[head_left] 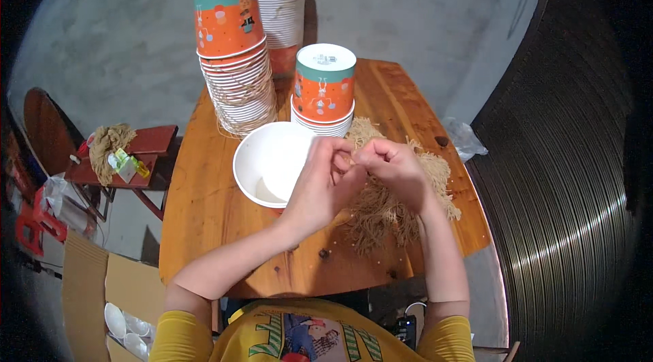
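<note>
My left hand [326, 175] and my right hand [396, 170] meet above the middle of the table, fingers curled and pinched at the tips. Whatever lies between the fingertips is too small to make out. Under and beside my right hand spreads a pile of tan, stringy strands [377, 222], partly hidden by it. Just left of my left hand, an open white paper tub [262, 161] shows its hollow inside; my left hand covers part of its rim. Behind the hands stands a short stack of upturned orange and green paper tubs [324, 93].
A taller tub stack [238, 76] with strands around it stands at the far left of the wooden table [218, 246]. Behind it rises another tall stack [279, 1]. A red bench [146, 147] holds more strands. A cardboard box [129, 280] with white tubs sits lower left. Ribbed metal [564, 192] borders the right.
</note>
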`<state>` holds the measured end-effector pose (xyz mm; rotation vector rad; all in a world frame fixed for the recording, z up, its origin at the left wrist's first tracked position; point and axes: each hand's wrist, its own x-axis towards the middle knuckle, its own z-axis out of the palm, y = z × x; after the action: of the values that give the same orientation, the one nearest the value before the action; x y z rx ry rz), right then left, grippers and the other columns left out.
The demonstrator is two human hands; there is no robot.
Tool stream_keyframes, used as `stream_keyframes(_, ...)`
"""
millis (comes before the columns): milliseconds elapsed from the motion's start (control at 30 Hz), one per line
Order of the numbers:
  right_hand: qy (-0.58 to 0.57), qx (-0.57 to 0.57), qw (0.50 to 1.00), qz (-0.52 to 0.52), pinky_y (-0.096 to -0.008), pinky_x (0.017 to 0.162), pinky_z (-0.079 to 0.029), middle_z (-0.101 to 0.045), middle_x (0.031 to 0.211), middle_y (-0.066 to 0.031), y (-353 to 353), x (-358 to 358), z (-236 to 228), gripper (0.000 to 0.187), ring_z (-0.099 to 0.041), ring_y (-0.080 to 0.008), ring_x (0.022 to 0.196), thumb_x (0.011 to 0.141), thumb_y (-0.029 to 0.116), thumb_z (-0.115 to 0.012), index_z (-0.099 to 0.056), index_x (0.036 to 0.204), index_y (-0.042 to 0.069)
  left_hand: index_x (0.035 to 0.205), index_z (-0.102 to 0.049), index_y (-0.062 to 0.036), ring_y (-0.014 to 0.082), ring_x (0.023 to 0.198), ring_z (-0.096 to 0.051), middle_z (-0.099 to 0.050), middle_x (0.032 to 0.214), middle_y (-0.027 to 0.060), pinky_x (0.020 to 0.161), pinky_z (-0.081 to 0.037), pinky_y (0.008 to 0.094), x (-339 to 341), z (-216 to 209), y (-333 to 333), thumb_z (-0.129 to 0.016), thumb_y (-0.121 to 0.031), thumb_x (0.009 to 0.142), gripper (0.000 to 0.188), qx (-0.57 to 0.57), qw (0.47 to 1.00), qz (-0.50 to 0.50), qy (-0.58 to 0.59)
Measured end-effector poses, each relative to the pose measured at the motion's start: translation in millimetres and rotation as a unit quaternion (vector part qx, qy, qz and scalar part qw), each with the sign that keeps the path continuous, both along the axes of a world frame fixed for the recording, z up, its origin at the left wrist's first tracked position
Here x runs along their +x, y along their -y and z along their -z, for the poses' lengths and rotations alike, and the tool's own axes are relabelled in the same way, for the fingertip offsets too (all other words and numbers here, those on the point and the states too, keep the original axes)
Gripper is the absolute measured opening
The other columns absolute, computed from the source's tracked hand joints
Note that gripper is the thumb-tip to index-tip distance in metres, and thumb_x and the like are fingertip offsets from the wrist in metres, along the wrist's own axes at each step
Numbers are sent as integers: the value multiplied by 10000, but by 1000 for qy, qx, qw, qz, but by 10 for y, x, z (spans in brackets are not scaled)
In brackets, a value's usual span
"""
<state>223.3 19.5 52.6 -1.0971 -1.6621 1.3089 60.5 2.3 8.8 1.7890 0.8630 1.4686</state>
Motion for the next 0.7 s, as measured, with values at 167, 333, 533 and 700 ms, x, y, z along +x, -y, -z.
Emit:
stream_keyframes(167, 18, 54, 998, -4, -210, 702, -409, -558, 793, 44, -39, 74, 70, 163, -498, -42, 752, 886, 180, -597, -591, 787, 50, 1167, -466, -61, 76, 739, -454, -471, 834, -8, 637, -410, 211, -104, -311, -52, -601, -44, 866, 330, -11, 993, 49, -111)
stream_keyframes(333, 12, 69, 997, 10, -229, 676, -407, -551, 802, 36, -121, 190, 164, 211, -492, -59, 746, 904, 240, -584, -608, 804, 57, 1068, -516, -40, 28, 713, -443, -464, 776, -66, 637, -389, 190, -149, -243, -260, -544, -82, 916, 160, -237, 942, 236, -2)
stream_keyframes(533, 171, 229, 947, 146, -287, 688, -400, -496, 780, -62, -189, 494, 364, 247, -503, -173, 749, 880, 216, -588, -564, 759, 2, 923, -559, -30, 34, 646, -459, -534, 723, -39, 588, -394, 205, -353, -210, -201, -535, -155, 943, 129, -250, 942, 189, -123)
stream_keyframes(700, 283, 325, 892, 135, -267, 692, -400, -483, 783, -40, -174, 468, 537, 187, -481, -132, 762, 902, 180, -585, -557, 812, 18, 858, -572, -30, 67, 570, -512, -573, 617, 17, 544, -411, 258, -489, -386, -157, -532, -180, 937, 174, -165, 939, 86, -288)
